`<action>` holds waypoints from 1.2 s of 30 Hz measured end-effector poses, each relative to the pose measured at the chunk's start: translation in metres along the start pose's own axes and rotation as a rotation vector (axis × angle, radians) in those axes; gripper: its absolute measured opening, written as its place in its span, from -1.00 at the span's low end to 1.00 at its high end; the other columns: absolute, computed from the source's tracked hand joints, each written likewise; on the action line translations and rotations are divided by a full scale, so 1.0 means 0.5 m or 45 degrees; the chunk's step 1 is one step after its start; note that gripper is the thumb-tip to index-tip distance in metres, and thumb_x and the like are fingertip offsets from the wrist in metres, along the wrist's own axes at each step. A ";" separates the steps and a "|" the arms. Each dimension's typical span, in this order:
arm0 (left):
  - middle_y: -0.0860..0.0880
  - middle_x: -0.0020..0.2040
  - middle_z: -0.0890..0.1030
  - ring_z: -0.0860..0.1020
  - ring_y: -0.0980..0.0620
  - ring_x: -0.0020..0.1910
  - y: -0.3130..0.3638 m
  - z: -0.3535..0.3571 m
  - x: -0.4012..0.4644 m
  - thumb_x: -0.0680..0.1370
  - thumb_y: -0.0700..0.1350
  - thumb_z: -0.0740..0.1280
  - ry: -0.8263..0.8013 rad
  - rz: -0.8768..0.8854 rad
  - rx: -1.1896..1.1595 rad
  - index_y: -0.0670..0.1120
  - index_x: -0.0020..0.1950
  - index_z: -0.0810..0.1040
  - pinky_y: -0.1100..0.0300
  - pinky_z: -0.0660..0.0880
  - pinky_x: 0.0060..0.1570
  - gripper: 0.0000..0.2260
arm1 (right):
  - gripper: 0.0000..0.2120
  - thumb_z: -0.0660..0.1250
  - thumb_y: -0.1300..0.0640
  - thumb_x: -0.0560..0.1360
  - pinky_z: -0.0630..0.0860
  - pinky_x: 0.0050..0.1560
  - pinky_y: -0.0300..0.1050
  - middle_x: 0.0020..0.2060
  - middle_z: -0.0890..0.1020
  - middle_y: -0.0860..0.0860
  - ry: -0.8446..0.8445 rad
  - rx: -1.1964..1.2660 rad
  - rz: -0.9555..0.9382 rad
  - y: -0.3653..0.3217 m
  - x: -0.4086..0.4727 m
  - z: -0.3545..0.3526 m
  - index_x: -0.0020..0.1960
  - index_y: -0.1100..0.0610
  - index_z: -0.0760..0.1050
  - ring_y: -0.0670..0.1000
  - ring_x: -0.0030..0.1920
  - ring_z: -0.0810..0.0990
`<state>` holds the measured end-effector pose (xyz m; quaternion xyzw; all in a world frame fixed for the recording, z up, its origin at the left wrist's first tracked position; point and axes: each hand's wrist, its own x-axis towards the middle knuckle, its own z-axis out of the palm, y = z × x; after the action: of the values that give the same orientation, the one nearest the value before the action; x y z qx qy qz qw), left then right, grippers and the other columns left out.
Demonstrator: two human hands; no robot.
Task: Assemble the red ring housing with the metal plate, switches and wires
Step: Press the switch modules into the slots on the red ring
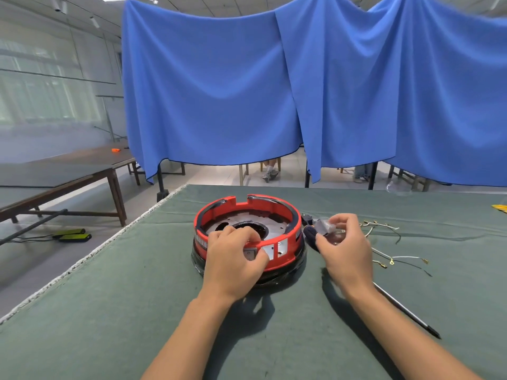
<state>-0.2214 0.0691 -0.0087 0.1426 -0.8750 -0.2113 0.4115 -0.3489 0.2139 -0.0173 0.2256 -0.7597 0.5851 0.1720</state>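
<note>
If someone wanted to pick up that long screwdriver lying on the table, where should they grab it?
Probably by the dark handle, from above: it is the thick end, beside the red ring housing. The right hand hovers over it now, so clear that first. The thin shaft would slip.

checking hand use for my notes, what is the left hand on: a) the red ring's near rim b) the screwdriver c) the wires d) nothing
a: the left hand grips the near rim of the red ring, while the wires and screwdriver lie off to the right.
</note>
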 end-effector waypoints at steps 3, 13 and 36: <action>0.23 -0.23 0.54 0.41 0.21 -0.11 -0.004 -0.010 0.002 0.28 -0.08 0.32 0.027 0.002 -0.068 0.00 -0.24 0.56 0.39 0.17 0.05 -0.91 | -0.66 0.44 0.20 0.35 0.40 -0.23 -0.28 -0.16 0.52 -0.09 -0.079 0.008 -0.063 -0.015 -0.033 0.006 -0.11 -0.08 0.32 -0.04 -0.16 0.54; 0.21 -0.23 0.59 0.52 0.22 -0.08 -0.004 -0.026 0.015 0.34 -0.17 0.26 -0.045 -0.027 -0.310 -0.07 -0.21 0.67 -0.05 0.43 0.09 -0.81 | -0.66 0.50 0.12 0.38 0.45 -0.06 -0.37 -0.09 0.56 -0.18 -0.275 0.008 -0.347 -0.042 -0.097 0.027 0.11 -0.01 0.51 -0.20 -0.14 0.53; 0.14 -0.20 0.61 0.52 0.12 -0.04 0.012 -0.012 0.015 0.43 -0.27 0.34 -0.026 -0.127 -0.321 -0.05 -0.17 0.68 0.00 0.44 0.12 -0.83 | -0.69 0.51 0.08 0.30 0.39 -0.23 -0.21 -0.29 0.47 -0.13 -0.244 -0.227 -0.527 -0.048 -0.101 0.041 -0.13 0.01 0.39 -0.06 -0.24 0.47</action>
<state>-0.2219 0.0697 0.0029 0.1311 -0.8374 -0.3412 0.4063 -0.2933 0.1963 -0.0297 0.4149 -0.7588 0.4439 0.2346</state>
